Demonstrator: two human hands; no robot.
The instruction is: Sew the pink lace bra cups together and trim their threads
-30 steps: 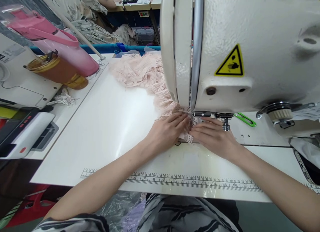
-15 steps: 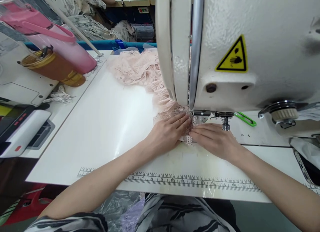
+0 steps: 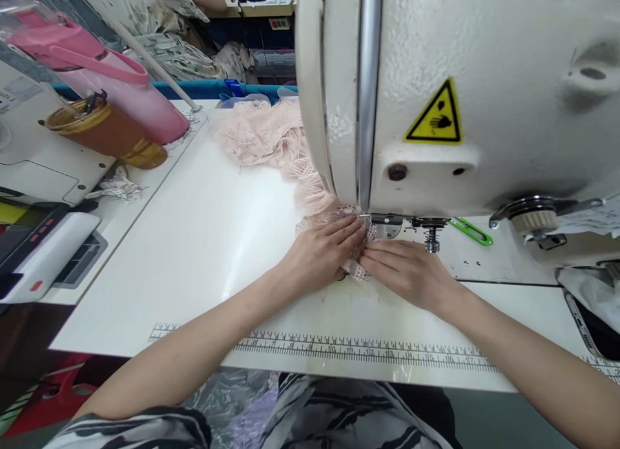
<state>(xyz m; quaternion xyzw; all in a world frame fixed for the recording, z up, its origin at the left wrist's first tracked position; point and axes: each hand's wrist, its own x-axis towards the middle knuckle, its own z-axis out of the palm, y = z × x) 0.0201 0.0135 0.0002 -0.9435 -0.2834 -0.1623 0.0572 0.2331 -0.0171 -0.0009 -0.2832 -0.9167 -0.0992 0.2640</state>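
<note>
Pale pink lace fabric [image 3: 271,135] lies bunched on the table and runs down toward the sewing machine's needle area. My left hand [image 3: 322,252] rests flat on its lower part, fingers stretched out and pointing at the presser foot, with the thumb mostly hidden. Beside it, my right hand [image 3: 409,271] has its fingers together, with the tips closed on the lace edge in front of the foot. A short lace end sticks out below, between the two hands. The sewing machine head [image 3: 426,48] hides the needle and part of the fabric.
A green thread snipper [image 3: 472,230] lies right of the needle area. At the left stand a pink bottle [image 3: 121,93] and a brown cup [image 3: 106,132]. A printed ruler [image 3: 349,351] runs along the front edge; a phone [image 3: 593,326] lies at the right. Behind, another person's arm shows.
Both hands have shifted slightly left on the fabric. The lace end between them has swung to the left. The view has also moved a little.
</note>
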